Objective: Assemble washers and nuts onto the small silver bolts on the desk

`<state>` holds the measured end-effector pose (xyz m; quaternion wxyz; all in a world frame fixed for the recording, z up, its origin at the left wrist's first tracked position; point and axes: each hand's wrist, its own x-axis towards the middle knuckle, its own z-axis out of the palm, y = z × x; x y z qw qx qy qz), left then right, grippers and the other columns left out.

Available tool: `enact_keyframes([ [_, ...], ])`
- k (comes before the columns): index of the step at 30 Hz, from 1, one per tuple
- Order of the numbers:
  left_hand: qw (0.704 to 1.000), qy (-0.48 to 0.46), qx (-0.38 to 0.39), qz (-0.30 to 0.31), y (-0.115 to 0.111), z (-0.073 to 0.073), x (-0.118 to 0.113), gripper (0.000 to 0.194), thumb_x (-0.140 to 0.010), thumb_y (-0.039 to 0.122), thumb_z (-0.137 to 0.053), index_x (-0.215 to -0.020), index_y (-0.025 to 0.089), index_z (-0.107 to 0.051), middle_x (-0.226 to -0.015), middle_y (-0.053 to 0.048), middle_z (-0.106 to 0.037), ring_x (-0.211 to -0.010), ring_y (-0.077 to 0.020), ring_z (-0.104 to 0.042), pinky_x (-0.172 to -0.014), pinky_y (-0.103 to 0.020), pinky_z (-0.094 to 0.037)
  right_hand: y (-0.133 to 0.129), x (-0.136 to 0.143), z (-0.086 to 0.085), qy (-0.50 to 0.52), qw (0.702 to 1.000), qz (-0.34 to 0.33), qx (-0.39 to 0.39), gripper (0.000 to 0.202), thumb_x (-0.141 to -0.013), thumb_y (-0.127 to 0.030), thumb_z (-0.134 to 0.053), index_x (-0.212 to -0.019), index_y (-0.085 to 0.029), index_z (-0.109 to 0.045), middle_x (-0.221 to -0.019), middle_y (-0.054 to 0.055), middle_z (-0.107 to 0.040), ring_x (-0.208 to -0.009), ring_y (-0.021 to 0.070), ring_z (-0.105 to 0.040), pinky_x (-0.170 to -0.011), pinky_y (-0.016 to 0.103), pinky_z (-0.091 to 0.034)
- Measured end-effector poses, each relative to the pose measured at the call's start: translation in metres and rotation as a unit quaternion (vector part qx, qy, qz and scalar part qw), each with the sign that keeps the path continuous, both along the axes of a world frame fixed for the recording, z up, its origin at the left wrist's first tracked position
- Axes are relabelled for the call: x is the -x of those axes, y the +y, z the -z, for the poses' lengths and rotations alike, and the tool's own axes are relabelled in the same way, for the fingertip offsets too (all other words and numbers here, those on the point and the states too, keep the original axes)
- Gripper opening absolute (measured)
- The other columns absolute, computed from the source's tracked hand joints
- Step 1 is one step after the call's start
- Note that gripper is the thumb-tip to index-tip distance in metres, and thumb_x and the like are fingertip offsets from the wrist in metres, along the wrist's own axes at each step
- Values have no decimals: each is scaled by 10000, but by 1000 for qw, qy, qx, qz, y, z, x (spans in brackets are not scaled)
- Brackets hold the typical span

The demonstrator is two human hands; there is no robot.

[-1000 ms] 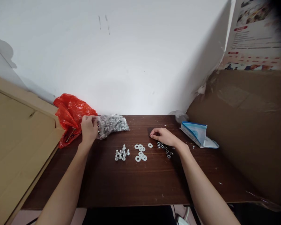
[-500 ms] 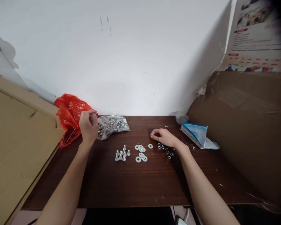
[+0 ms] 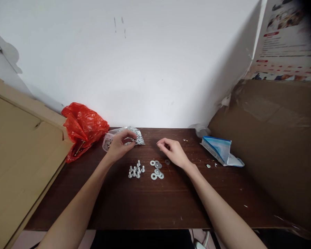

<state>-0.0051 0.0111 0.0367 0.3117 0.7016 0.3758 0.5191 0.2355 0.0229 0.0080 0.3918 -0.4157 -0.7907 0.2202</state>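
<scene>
My left hand [image 3: 120, 144] is in front of the clear bag of small metal parts [image 3: 140, 136], thumb and forefinger curled toward each other. A small glint shows between their tips, but I cannot make out what it is. To its right, my right hand [image 3: 172, 150] hovers over the table with thumb and fingertips pinched together; anything in them is hidden. Below, between the hands, several silver bolts [image 3: 134, 172] stand on their heads in a cluster. Flat washers [image 3: 157, 172] lie beside them, some overlapping. One separate washer [image 3: 167, 162] lies in the right hand's shadow.
A red plastic bag [image 3: 84, 121] sits at the back left by a cardboard panel [image 3: 23, 155]. At the right are a blue-and-white packet [image 3: 219, 149], a roll of clear tape [image 3: 202, 130] and a large cardboard box [image 3: 269, 138]. A white wall [image 3: 150, 62] closes the back.
My left hand has moved right from beside the red bag to in front of the clear bag. My right hand has moved left, and its arm now covers where the dark nuts lay.
</scene>
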Motion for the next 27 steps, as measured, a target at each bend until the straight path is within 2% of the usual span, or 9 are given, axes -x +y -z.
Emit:
enact_keyframes([
  [4, 996, 75, -40, 0, -9, -2, -12, 146, -733, 113, -574, -874, 150, -591, -879, -41, -606, -858, -137, -583, -771, -270, -508, -15, 27, 2, 42, 997, -60, 29, 246, -899, -376, -470, -891, -171, -604, -709, 1, -606, -641, 126, -536, -621, 230, -390],
  [8, 988, 130, -87, 14, -16, -2, -25, 125, -768, 106, -549, -880, 146, -589, -876, -54, -604, -829, -137, -579, -712, -254, -498, -23, 39, 5, 78, 990, -103, 54, 279, -932, -389, -404, -861, -174, -566, -715, -3, -592, -636, 117, -521, -633, 227, -391],
  [11, 980, 162, -113, 25, -17, 1, -30, 122, -791, 101, -530, -883, 149, -593, -858, -48, -600, -815, -132, -566, -704, -249, -482, -24, 41, 7, 97, 986, -113, 79, 304, -945, -388, -365, -813, -175, -538, -729, 0, -591, -621, 112, -513, -614, 224, -389],
  [14, 975, 175, -134, 15, -14, 6, -31, 123, -805, 97, -521, -880, 151, -602, -860, -45, -595, -825, -129, -559, -716, -249, -475, -20, 41, 10, 106, 985, -106, 86, 283, -933, -391, -394, -844, -172, -550, -722, 4, -593, -625, 118, -511, -613, 229, -389],
  [18, 981, 170, -95, 8, -6, 16, -26, 146, -800, 147, -562, -937, 160, -609, -920, -54, -587, -844, -132, -564, -674, -227, -489, -13, 41, 15, 122, 984, -92, 92, 262, -898, -396, -463, -937, -163, -573, -697, -1, -582, -629, 124, -501, -614, 236, -392],
  [21, 985, 167, -49, 6, 0, 25, -23, 198, -794, 205, -595, -987, 166, -612, -872, -40, -587, -769, -115, -568, -645, -216, -493, -7, 43, 21, 139, 981, -89, 103, 275, -874, -402, -495, -957, -154, -582, -705, 3, -587, -637, 126, -503, -617, 239, -398],
  [27, 986, 161, -24, 31, 9, 41, -24, 258, -771, 268, -634, -1009, 170, -631, -894, -43, -579, -681, -93, -538, -590, -199, -476, 2, 44, 26, 109, 990, -50, 72, 304, -857, -432, -504, -782, -151, -593, -663, -8, -560, -615, 119, -483, -590, 228, -369],
])
